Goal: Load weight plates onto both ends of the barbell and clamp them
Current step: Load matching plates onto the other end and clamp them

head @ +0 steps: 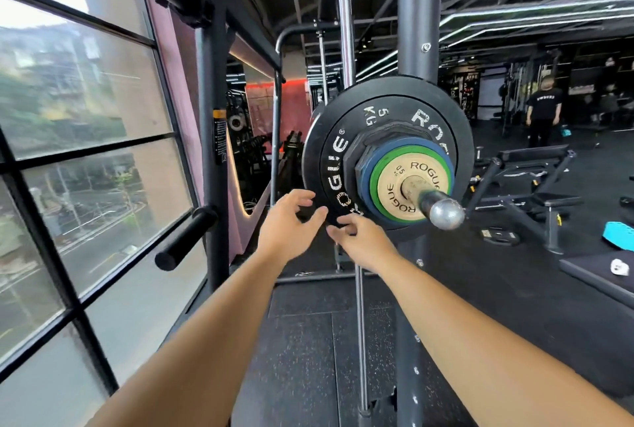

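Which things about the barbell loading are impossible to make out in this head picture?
1. Head view: far end of the barbell, hidden behind the 5 kg plate.
2. Head view: markings of the blue plate and green plate, covered by the gold plate.
3. Head view: whether the left hand or right hand touches the 5 kg plate; motion blur.

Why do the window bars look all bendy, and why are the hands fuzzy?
Head view: the wide-angle lens bends the window bars near the frame's edge; the left hand and right hand are smeared by motion blur; the lettering on the black plate reads sharper; daylight washes out the top-left corner.
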